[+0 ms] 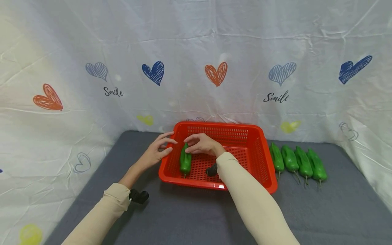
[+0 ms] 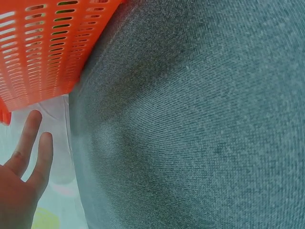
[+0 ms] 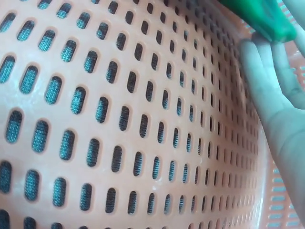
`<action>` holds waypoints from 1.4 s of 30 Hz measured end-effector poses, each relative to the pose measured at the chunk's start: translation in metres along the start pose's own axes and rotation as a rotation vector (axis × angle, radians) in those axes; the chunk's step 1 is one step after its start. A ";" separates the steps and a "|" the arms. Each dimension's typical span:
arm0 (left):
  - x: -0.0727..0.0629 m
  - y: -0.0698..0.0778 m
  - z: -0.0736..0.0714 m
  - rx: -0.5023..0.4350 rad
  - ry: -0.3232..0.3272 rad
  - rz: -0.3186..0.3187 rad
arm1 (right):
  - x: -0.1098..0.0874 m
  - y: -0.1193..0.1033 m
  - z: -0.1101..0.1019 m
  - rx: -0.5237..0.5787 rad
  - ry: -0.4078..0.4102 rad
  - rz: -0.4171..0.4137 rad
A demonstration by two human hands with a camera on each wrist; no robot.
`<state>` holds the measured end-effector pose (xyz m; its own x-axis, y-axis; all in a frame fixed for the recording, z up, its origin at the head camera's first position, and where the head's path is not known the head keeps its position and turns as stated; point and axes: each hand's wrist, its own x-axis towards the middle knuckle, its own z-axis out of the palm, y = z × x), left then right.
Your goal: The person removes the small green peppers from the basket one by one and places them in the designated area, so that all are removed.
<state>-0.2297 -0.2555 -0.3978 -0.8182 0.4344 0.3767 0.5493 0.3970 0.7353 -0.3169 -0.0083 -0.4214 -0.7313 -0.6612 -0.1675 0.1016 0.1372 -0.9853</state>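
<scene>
A single green pepper (image 1: 185, 161) lies lengthwise in the left part of a red plastic basket (image 1: 269, 173) with slotted walls. My right hand (image 1: 203, 144) reaches into the basket and pinches the pepper near its far, narrow end. In the right wrist view, the fingers of that hand (image 3: 283, 105) meet the pepper (image 3: 262, 16) just above the slotted floor. At the basket's left rim is my left hand (image 1: 157, 149), its fingers spread and holding nothing. Two straight fingers of the left hand (image 2: 24, 186) appear beside the basket wall (image 2: 57, 52) in the left wrist view.
Several green peppers (image 1: 304, 163) lie in a row on the grey cloth-covered table (image 1: 190, 217), just right of the basket. A white curtain (image 1: 183, 37) printed with hearts hangs behind and to the left.
</scene>
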 end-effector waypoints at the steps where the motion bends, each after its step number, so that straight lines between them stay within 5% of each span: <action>1: 0.000 0.002 0.000 0.000 -0.002 -0.002 | 0.000 0.000 0.000 0.016 -0.001 -0.001; 11: -0.001 -0.022 0.001 -0.001 0.008 0.016 | 0.001 -0.002 0.000 0.116 -0.034 -0.005; 18: 0.000 -0.025 0.000 -0.015 0.005 0.027 | 0.000 -0.004 -0.001 0.121 -0.043 0.009; 25: -0.001 -0.016 0.002 -0.004 0.010 0.006 | -0.002 -0.005 -0.003 0.113 -0.034 -0.008; 32: -0.001 0.021 -0.002 -0.013 -0.009 -0.010 | -0.007 -0.008 -0.008 0.100 -0.010 -0.038; 42: 0.000 0.026 -0.003 -0.012 -0.007 -0.004 | -0.011 -0.020 -0.020 0.061 -0.021 -0.131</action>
<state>-0.2164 -0.2473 -0.3775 -0.8191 0.4384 0.3701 0.5441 0.3888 0.7435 -0.3245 0.0107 -0.3993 -0.7271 -0.6855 -0.0371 0.0473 0.0039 -0.9989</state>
